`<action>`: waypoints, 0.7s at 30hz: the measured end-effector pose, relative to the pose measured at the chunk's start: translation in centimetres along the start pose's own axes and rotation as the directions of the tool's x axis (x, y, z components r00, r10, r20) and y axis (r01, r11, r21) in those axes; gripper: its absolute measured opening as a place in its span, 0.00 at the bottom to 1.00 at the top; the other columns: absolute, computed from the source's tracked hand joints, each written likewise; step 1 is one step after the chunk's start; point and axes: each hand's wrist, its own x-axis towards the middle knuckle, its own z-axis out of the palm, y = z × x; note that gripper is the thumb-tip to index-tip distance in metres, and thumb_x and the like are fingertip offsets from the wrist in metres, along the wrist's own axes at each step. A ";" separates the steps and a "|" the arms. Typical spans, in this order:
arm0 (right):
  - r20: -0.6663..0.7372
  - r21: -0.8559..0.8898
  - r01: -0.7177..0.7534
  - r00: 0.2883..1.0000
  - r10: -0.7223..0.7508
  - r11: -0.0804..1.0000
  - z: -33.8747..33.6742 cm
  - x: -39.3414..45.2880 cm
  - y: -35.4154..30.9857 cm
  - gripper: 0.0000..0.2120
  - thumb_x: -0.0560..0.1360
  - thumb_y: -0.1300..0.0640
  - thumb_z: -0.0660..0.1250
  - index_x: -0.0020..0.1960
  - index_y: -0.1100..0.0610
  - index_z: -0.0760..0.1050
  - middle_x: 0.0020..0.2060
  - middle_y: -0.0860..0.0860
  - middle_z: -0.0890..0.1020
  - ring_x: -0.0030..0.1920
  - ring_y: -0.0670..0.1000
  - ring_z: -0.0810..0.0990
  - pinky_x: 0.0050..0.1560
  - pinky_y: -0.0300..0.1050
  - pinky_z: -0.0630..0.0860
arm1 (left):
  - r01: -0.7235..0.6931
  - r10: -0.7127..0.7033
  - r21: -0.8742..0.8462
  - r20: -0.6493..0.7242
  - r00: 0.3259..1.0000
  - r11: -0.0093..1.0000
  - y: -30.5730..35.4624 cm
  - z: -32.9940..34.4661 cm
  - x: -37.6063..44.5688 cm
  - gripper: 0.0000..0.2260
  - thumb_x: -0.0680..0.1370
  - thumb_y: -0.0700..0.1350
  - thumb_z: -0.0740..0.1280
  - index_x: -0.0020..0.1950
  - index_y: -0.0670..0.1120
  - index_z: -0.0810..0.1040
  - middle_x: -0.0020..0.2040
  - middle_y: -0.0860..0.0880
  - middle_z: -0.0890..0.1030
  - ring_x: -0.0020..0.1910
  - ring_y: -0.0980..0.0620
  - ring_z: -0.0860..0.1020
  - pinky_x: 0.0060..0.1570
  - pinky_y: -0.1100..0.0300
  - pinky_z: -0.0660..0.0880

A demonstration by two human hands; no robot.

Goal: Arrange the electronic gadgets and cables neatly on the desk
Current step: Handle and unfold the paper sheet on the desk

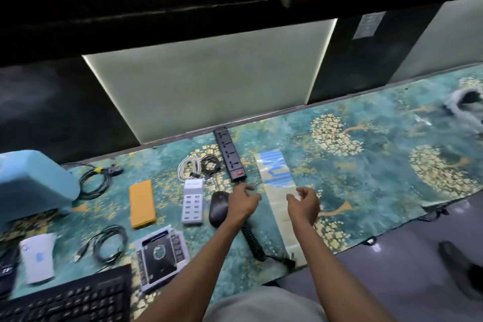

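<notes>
A black power strip [230, 154] lies on the teal patterned cloth [366, 165], its thick coiled cord [252, 240] running back toward me. My left hand [243, 201] hovers just below the strip's red switch end, fingers apart, holding nothing. My right hand [304, 201] hangs over a long clear strip with blue print [277, 172], fingers curled loosely and empty. A black mouse [219, 208] sits beside my left wrist. To its left lie a white multi-port USB hub [193, 202], a white cable coil [188, 167] and a small black cable coil [210, 163].
Further left lie an orange pouch [142, 204], two black cable coils [95, 180] [109, 244], a metal drive caddy [162, 256], a white device [39, 256], a black keyboard [70, 298] and a light blue box [31, 183]. Dark wall panels stand behind. The cloth's right part bears a grey object [465, 104].
</notes>
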 end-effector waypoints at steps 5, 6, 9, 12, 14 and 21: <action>0.134 -0.215 0.066 0.990 -0.037 0.974 -0.8 3.8 1.5 0.26 0.71 0.52 0.77 0.64 0.54 0.72 0.63 0.57 0.78 0.63 0.61 0.75 0.57 0.54 0.72 | 0.169 -0.153 -0.081 0.172 0.973 0.982 0.7 3.7 1.8 0.13 0.71 0.33 0.67 0.40 0.47 0.65 0.28 0.50 0.62 0.20 0.55 0.63 0.23 0.66 0.58; 0.193 -0.225 0.089 0.980 -0.045 0.970 -0.8 4.4 1.4 0.28 0.71 0.50 0.77 0.66 0.54 0.70 0.62 0.55 0.78 0.63 0.61 0.76 0.57 0.53 0.72 | 0.179 -0.161 -0.097 0.172 0.972 0.979 0.6 4.0 2.1 0.15 0.73 0.30 0.66 0.40 0.47 0.63 0.27 0.51 0.60 0.19 0.55 0.62 0.21 0.67 0.57; 0.329 -0.196 0.099 0.944 -0.029 0.976 -0.3 6.5 0.8 0.32 0.69 0.46 0.78 0.67 0.53 0.68 0.57 0.53 0.81 0.58 0.59 0.80 0.61 0.57 0.75 | 0.232 -0.199 -0.183 0.181 0.963 0.955 0.7 4.5 3.2 0.16 0.74 0.31 0.65 0.43 0.48 0.62 0.28 0.52 0.58 0.21 0.56 0.58 0.22 0.67 0.55; 0.352 -0.202 0.104 0.936 -0.027 0.974 0.0 7.3 0.3 0.27 0.70 0.46 0.77 0.62 0.50 0.68 0.48 0.49 0.79 0.52 0.57 0.79 0.60 0.57 0.74 | 0.253 -0.221 -0.175 0.179 0.959 0.952 1.4 4.4 3.4 0.16 0.76 0.32 0.65 0.40 0.49 0.62 0.28 0.50 0.60 0.22 0.55 0.57 0.24 0.67 0.54; 0.357 -0.147 0.157 0.929 -0.095 0.977 -0.1 7.3 -0.1 0.23 0.72 0.52 0.76 0.60 0.51 0.68 0.44 0.49 0.80 0.48 0.57 0.80 0.54 0.53 0.76 | 0.267 -0.237 -0.177 0.172 0.956 0.947 1.6 4.4 3.5 0.17 0.76 0.33 0.67 0.40 0.50 0.62 0.28 0.50 0.60 0.24 0.54 0.56 0.27 0.64 0.52; 0.510 0.153 0.276 0.801 -0.315 0.949 -0.2 6.9 -1.2 0.14 0.71 0.65 0.76 0.49 0.56 0.73 0.41 0.53 0.81 0.39 0.51 0.78 0.41 0.44 0.74 | 0.196 -0.212 -0.343 -0.008 0.977 0.919 2.8 3.5 5.0 0.17 0.67 0.50 0.81 0.46 0.43 0.78 0.38 0.43 0.79 0.34 0.47 0.79 0.34 0.54 0.75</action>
